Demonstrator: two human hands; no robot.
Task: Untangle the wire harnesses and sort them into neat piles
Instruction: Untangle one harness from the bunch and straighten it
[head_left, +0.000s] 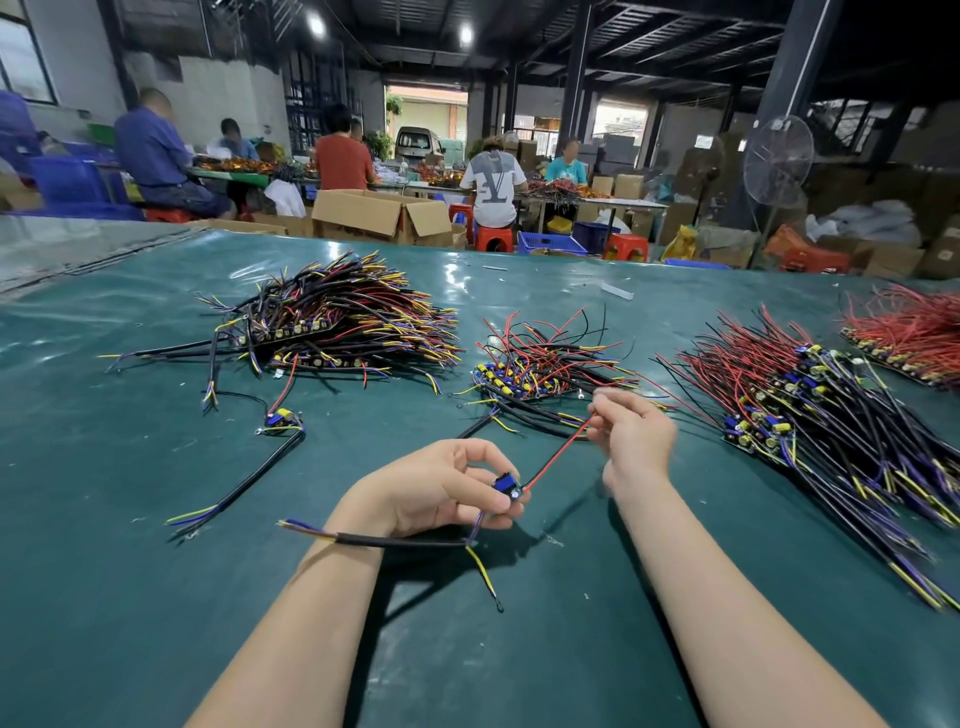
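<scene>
My left hand (441, 486) grips one wire harness by its small blue circuit board (506, 486), low in the middle of the view. Its black cable (405, 542) trails left under my wrist, and a yellow lead (483, 574) hangs down. My right hand (631, 434) pinches the same harness's red wire (558, 460), stretched taut between both hands. Just behind my hands lies a tangled heap of harnesses (540, 369). A stacked pile (337, 322) sits at the back left, and another long pile (810, 415) lies on the right.
A single loose harness (275, 421) lies left of my hands on the green table cover (156, 597). Red-wired harnesses (909, 332) lie at the far right. Beyond the table edge stand cardboard boxes (379, 215), red stools, a fan (776, 161) and several seated people.
</scene>
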